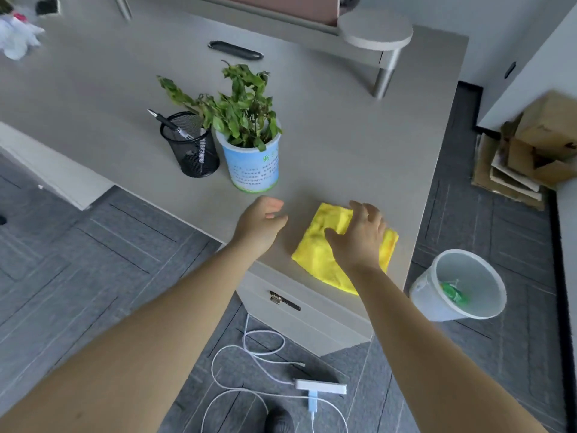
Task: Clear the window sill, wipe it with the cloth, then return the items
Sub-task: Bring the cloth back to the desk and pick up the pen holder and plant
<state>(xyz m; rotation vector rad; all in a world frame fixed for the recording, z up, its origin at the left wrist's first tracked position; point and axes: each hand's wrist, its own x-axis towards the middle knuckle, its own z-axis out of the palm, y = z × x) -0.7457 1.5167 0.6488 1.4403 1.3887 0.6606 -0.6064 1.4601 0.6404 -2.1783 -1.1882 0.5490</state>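
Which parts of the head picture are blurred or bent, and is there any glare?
Head view: soft, even light, no glare; the cardboard boxes and white cloth-like thing at the edges smear with blur; wide-angle bending curves the desk edges; yellow cloth and plant pot stay fairly sharp.

A single wide-angle view is looking forward and steeply down from the person's head, close above the near corner of the pale grey laminate desk (343, 126). Both bare forearms are reaching in from the bottom edge. The dark grey carpet-tile floor (93, 260) is filling the lower frame, and straight lines are bending toward the frame's edges.
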